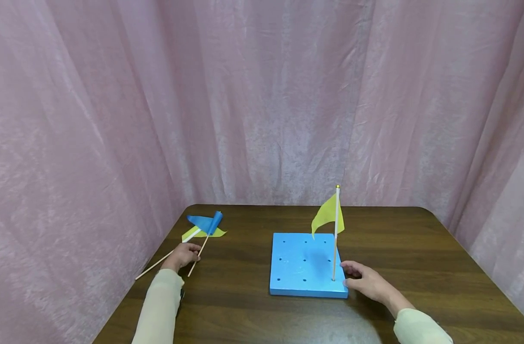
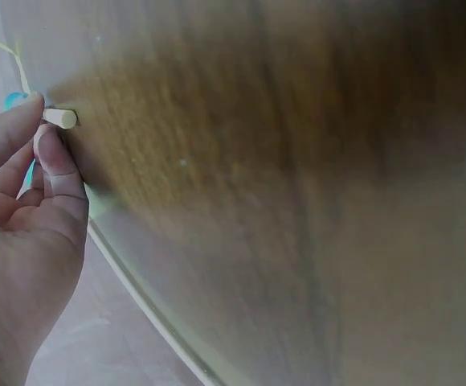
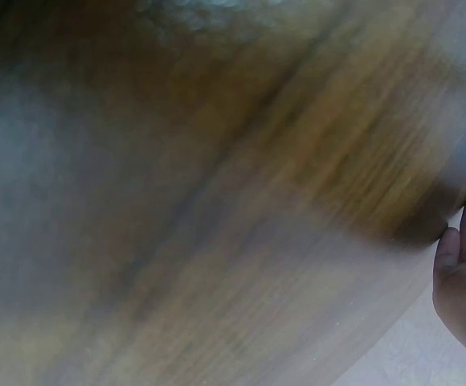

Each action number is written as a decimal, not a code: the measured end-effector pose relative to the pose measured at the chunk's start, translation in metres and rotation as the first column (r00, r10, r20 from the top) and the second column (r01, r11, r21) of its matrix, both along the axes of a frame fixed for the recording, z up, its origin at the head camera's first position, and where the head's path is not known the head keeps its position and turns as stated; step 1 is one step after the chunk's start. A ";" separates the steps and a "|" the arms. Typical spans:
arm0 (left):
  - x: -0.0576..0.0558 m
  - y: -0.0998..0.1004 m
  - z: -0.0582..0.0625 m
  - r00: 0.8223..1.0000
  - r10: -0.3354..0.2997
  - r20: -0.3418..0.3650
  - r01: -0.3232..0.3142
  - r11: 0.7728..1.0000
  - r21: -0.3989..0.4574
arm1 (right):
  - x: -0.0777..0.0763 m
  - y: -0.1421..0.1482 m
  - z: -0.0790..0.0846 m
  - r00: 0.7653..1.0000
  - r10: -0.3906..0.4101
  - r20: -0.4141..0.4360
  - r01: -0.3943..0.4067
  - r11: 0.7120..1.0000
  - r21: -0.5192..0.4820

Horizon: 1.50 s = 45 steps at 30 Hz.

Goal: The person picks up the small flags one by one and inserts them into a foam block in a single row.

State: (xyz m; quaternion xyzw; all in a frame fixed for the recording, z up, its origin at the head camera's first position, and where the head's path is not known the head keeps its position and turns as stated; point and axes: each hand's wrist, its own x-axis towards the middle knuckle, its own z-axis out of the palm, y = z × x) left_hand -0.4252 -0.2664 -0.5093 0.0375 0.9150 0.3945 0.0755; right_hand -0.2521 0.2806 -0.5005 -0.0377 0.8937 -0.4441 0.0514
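At the left of the table, my left hand point(image 1: 184, 255) pinches the thin wooden stick of a blue flag point(image 1: 201, 222). The stick's round end point(image 2: 61, 118) pokes out between thumb and fingertip in the left wrist view. Under the blue flag lies a yellow flag point(image 1: 218, 233), its stick passing beneath my hand. A light-blue board point(image 1: 293, 270) with rows of small holes sits in the middle. Another yellow flag point(image 1: 327, 216) stands upright in its near right hole. My right hand point(image 1: 368, 283) has its fingers and thumb at the board's right edge, loosely spread.
The brown wooden table point(image 1: 240, 306) has rounded far corners. Pink curtains point(image 1: 270, 105) hang behind it and along both sides. The upright flag rises between my right hand and the board's other holes.
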 end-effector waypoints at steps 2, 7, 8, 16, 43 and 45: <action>-0.001 0.000 0.000 1.000 0.003 -0.005 -0.003 1.000 -0.014 | 0.000 0.000 0.000 1.000 0.002 0.001 -0.002 1.000 -0.001; -0.002 0.004 0.000 1.000 0.015 -0.027 -0.016 0.998 -0.061 | 0.000 -0.001 0.002 1.000 0.002 0.002 -0.002 1.000 0.001; -0.002 0.005 0.001 0.999 0.017 -0.033 -0.020 0.997 -0.078 | 0.000 -0.001 0.002 1.000 0.001 0.002 -0.001 1.000 0.001; 0.001 0.013 0.006 0.998 0.002 -0.058 -0.012 0.987 -0.163 | 0.001 -0.001 0.000 1.000 -0.002 0.008 0.002 1.000 0.001; -0.006 0.015 0.007 0.997 0.003 -0.076 -0.010 0.996 -0.089 | -0.001 0.001 -0.002 1.000 0.013 -0.009 -0.013 1.000 0.004; -0.007 0.015 0.006 0.996 0.003 -0.085 -0.009 0.998 -0.069 | 0.000 0.001 -0.002 1.000 0.010 -0.005 -0.010 1.000 0.002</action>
